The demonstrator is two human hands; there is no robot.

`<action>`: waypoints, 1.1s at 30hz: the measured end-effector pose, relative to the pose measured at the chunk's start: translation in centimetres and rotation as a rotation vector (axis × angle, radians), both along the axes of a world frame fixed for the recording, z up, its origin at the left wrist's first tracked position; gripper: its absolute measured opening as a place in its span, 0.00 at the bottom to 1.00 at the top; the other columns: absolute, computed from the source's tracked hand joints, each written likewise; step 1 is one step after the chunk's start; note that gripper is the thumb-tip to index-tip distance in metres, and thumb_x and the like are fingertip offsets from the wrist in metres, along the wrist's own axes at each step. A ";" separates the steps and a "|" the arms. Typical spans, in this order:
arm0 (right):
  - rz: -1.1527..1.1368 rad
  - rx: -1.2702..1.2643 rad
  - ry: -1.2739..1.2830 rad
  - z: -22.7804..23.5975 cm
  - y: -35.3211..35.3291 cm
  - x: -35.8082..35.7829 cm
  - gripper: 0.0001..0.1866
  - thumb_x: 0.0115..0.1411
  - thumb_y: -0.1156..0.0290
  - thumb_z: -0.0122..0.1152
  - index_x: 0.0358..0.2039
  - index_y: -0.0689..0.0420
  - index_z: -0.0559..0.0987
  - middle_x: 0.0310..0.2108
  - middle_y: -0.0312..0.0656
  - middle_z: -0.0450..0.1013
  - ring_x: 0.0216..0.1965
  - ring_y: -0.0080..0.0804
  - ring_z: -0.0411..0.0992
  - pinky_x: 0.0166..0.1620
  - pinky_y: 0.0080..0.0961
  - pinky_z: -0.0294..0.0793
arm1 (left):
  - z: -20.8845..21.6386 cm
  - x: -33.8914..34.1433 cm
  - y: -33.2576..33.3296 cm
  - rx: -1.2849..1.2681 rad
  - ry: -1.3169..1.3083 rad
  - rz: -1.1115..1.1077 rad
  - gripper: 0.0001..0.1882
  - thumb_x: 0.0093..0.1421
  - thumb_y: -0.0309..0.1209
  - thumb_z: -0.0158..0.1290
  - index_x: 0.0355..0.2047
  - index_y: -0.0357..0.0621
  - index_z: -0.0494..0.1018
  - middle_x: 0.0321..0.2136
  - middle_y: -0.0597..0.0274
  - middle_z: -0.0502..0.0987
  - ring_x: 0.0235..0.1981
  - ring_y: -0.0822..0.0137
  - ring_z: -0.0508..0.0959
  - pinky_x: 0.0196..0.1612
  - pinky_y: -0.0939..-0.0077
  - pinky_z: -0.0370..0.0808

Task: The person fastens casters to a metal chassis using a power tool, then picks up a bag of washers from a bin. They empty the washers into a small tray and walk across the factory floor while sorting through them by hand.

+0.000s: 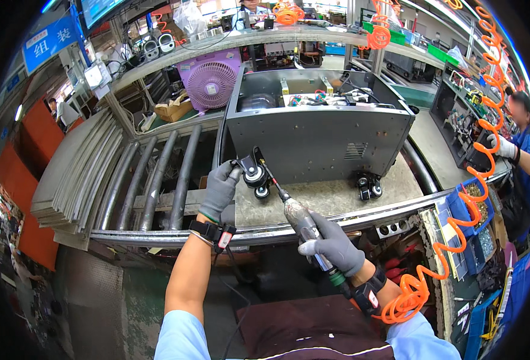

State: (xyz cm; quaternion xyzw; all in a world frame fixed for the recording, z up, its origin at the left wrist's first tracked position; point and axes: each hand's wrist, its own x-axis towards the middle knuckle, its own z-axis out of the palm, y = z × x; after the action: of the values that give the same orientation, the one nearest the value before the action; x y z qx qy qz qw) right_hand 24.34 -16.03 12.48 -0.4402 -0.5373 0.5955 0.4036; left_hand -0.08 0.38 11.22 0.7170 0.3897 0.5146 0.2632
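- Left hand (220, 192) and right hand (338, 251): plain grey gloves.
- Power tool (304, 223): silver body, green near its rear end.
- Coiled hose (420, 290): bright orange.
- Left caster (255, 175): black, with white on its wheels.
- Metal case (307, 144): dark grey, with a striped vent.
- Fan (211, 85): purple, with a ringed grille.
- Sleeves (182, 337): light blue.
- Apron (316, 327): dark maroon, thin white line.
- Hanging sign (48, 43): blue, white characters.

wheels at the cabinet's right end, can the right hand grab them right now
Probably not: the right hand is wrapped around a power screwdriver, though nothing visible blocks the way to those wheels.
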 end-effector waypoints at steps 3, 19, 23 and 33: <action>0.011 -0.142 0.088 1.4 0.4 -0.8 0.42 0.40 0.67 0.64 0.56 0.67 0.60 0.42 0.44 0.66 0.44 0.29 0.65 0.48 0.24 0.64 | -0.2 -0.7 0.8 -0.003 0.081 0.011 0.08 0.57 0.29 0.50 0.33 0.37 0.74 0.21 0.63 0.74 0.24 0.77 0.71 0.29 0.80 0.69; -0.243 0.199 0.079 0.9 3.4 -4.8 0.37 0.40 0.68 0.65 0.53 0.65 0.65 0.40 0.43 0.69 0.39 0.26 0.67 0.44 0.21 0.67 | 5.2 1.5 5.4 0.189 0.422 0.673 0.27 0.48 0.45 0.57 0.47 0.55 0.65 0.27 0.56 0.77 0.27 0.51 0.76 0.30 0.61 0.71; -0.255 0.127 0.143 1.5 3.1 -5.3 0.34 0.41 0.68 0.65 0.50 0.64 0.67 0.35 0.37 0.68 0.35 0.23 0.66 0.40 0.20 0.67 | 5.6 0.8 6.4 0.308 0.511 0.416 0.31 0.51 0.41 0.54 0.56 0.71 0.57 0.33 0.57 0.76 0.33 0.52 0.77 0.36 0.60 0.73; -0.284 0.120 0.145 1.6 3.1 -6.2 0.31 0.42 0.72 0.59 0.50 0.64 0.66 0.26 0.38 0.66 0.23 0.23 0.68 0.25 0.19 0.70 | 6.4 0.1 7.4 0.179 0.567 0.256 0.29 0.51 0.35 0.55 0.53 0.68 0.59 0.31 0.53 0.77 0.35 0.51 0.77 0.36 0.61 0.73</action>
State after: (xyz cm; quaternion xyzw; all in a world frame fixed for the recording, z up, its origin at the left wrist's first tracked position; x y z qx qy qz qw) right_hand 18.14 -12.91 14.08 -0.4429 -0.4736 0.5294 0.5470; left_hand 0.01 7.83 17.62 0.7970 0.4879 0.3557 0.0133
